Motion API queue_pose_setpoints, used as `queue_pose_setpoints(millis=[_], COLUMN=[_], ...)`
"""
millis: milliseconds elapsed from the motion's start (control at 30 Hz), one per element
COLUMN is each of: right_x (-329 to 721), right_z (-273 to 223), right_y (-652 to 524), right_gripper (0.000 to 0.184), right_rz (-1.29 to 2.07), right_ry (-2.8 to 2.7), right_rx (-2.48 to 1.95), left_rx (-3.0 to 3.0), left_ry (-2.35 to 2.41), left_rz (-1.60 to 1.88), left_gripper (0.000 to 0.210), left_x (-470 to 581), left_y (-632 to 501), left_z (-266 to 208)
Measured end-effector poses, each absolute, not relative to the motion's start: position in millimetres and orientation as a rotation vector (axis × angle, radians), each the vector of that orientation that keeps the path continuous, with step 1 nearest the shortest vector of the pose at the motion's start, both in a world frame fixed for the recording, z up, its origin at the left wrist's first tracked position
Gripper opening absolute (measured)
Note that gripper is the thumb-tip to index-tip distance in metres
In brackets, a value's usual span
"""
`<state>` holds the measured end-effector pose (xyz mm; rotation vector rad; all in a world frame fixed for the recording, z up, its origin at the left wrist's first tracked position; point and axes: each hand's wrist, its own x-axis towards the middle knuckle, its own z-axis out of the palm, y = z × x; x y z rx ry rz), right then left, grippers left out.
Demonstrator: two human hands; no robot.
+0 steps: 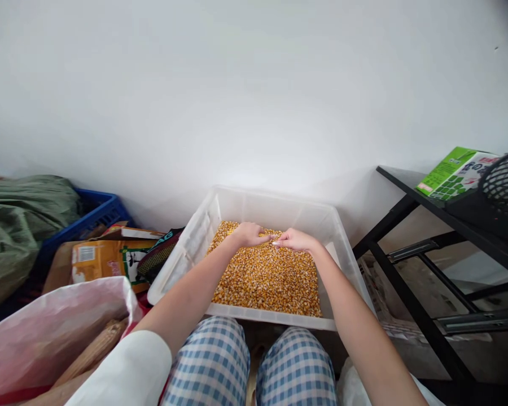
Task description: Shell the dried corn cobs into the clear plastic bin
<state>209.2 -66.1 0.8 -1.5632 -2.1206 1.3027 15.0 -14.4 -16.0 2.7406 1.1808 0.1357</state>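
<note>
A translucent plastic bin (pixel 275 320) stands in front of my knees, with a broad layer of yellow corn kernels (pixel 271 276) in it. Over the far part of the kernels, my left hand (pixel 250 234) is closed, its fingers curled and its tip pointing right. My right hand (pixel 296 240) meets it fingertip to fingertip, thumb and finger pinched together. A small pale spot shows at the right fingertips; I cannot tell whether it is a nail or a kernel. Whatever lies inside either hand is hidden.
At the left are a white-and-red sack (pixel 59 327) with cobs inside, an orange packet (pixel 95 260) and a blue crate (pixel 105 210) under a green sheet (pixel 29 208). A black metal-framed table (pixel 406 276) on the right bears a green-and-white carton (pixel 452 172). Behind is a white wall (pixel 254 101).
</note>
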Motion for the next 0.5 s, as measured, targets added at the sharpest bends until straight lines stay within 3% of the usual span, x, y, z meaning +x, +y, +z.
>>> queue_pose_setpoints(millis=[300,500], right_x=[211,215], right_z=[-15,-22], right_y=[-65,-60], right_gripper=[0.040,0.032], right_rz=[1.696,1.467], right_ry=[-2.000,-2.250], right_rx=[-1.461,-1.690], left_rx=[2.518,2.100], left_ry=[0.989,1.150], left_rz=[0.623,0.825], left_gripper=[0.042,0.037], left_x=[20,31], left_y=[-21,-18], left_z=[-30,-27])
